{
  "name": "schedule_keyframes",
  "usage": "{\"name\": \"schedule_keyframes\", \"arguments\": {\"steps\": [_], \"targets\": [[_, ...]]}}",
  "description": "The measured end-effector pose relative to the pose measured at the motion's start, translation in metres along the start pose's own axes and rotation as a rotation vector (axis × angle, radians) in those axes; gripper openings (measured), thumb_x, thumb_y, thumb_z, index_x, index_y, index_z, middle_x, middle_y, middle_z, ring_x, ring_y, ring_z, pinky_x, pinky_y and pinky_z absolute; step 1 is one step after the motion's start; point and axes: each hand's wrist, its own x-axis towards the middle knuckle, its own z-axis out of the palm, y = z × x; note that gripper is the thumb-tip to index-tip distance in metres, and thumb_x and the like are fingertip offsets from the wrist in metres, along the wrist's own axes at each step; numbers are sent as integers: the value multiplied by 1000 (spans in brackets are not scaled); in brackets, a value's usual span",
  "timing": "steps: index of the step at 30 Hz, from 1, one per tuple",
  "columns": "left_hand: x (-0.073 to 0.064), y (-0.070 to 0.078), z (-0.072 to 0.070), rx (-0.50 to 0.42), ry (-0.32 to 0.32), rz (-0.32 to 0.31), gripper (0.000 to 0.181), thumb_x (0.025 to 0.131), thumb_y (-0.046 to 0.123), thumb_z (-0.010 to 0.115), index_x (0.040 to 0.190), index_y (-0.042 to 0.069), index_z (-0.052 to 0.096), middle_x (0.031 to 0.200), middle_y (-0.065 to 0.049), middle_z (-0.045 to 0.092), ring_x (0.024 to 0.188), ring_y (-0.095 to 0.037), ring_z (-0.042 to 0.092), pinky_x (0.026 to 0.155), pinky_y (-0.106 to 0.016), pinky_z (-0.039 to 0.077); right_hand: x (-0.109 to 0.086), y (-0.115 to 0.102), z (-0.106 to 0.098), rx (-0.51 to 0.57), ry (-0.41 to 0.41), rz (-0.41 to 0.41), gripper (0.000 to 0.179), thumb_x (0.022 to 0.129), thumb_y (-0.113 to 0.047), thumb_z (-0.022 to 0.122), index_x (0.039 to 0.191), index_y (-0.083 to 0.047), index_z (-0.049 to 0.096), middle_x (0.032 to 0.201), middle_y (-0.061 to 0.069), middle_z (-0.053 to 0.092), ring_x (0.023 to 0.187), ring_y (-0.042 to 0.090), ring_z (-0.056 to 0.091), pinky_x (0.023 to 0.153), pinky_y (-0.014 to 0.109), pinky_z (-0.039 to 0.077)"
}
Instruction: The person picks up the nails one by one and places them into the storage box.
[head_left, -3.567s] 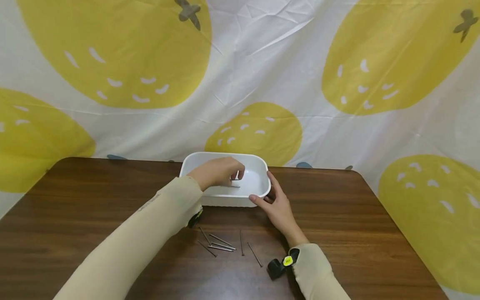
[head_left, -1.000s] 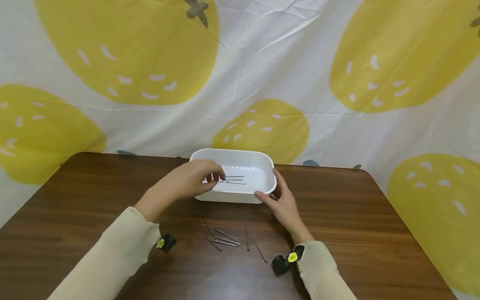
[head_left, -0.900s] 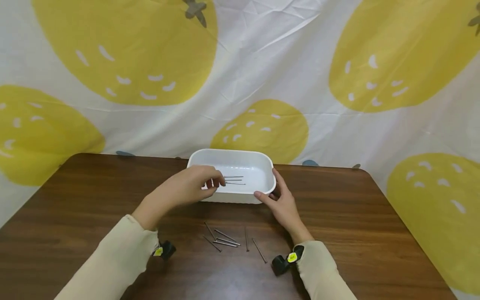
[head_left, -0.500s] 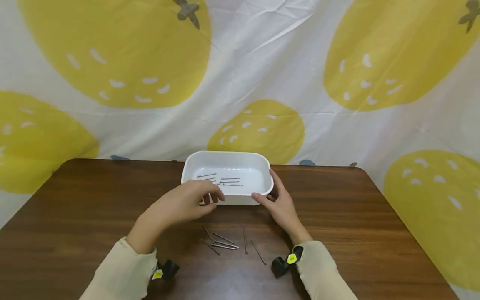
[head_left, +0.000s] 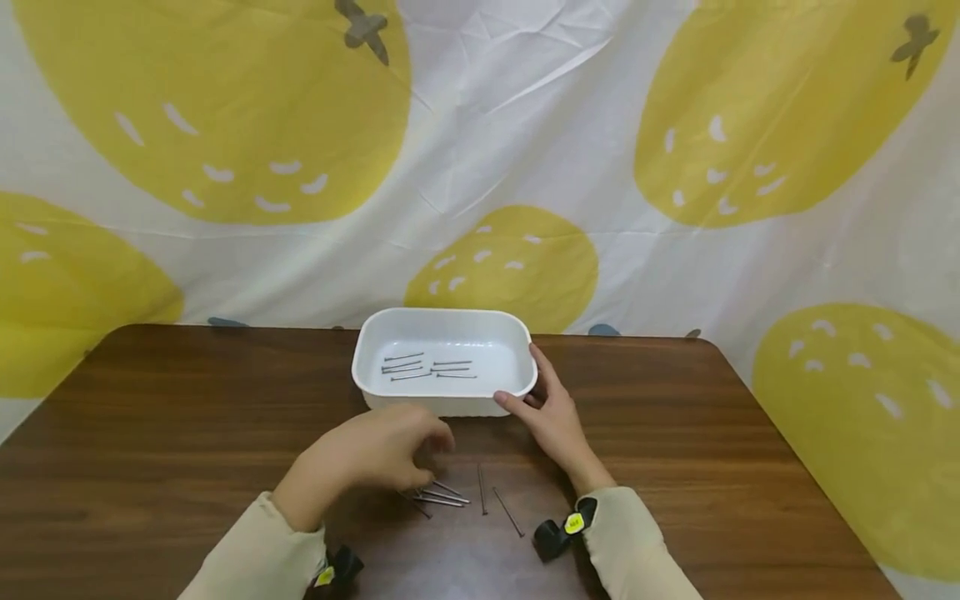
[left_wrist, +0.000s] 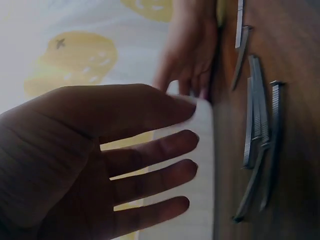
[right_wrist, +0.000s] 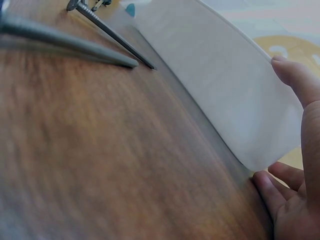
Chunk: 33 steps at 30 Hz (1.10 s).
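A white rectangular container (head_left: 465,407) stands near the table's back edge. Inside it, several steel nails (head_left: 411,377) lie in two rough groups. My right hand (head_left: 555,421) grips its right front corner, thumb over the rim and fingers low against the side, as the right wrist view also shows. My left hand (head_left: 375,450) hovers over loose nails (left_wrist: 275,130) on the table in front of the container, partly covering them in the head view. Its fingers are apart and loosely bent, with nothing between them in the left wrist view.
Two single nails, one (head_left: 482,490) pointing away and another (head_left: 508,512) slanted, lie right of the pile on the brown wooden table (head_left: 675,433). A white cloth with yellow fruit print (head_left: 510,258) hangs behind the table.
My left hand has come out of the container and moved back toward me, down over the loose nails. The nails inside the container now show uncovered. My right hand keeps its grip.
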Motion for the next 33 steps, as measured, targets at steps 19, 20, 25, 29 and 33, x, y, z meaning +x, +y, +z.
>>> {"name": "schedule_keyframes", "arguments": {"steps": [19,20,25,29,33], "targets": [[13,7,27,5,-117,-76,23,68,14,80,89,21,73,76,11,63,65,-3,53,61,-23,46,0,1,2,8,16,-7,91,86,-27,80,160,-26,27,152,15,50,135,30,54,111,48,46],[14,9,28,-2,-127,-74,23,68,13,79,89,22,73,75,11,63,64,-3,53,60,-22,45,-1,1,1,5,20,-6,91,86,-26,80,160,-26,27,152,16,50,135,31,54,111,48,46],[16,11,30,15,-148,-74,27,68,11,80,91,23,73,74,11,62,63,-3,52,59,-21,44,1,1,2,-6,21,-16,91,86,-25,79,161,-24,27,151,20,50,135,32,54,110,48,47],[16,11,31,26,-144,-76,28,67,10,80,92,23,73,76,11,62,65,-3,53,61,-22,45,2,1,4,7,11,-14,91,86,-26,79,160,-25,27,152,18,49,136,31,53,110,47,47],[18,10,33,6,-134,-71,28,69,6,77,91,22,73,77,11,63,68,-3,53,63,-21,47,2,1,3,11,1,-11,91,87,-28,79,160,-27,26,155,13,47,137,29,53,111,48,45]]}}
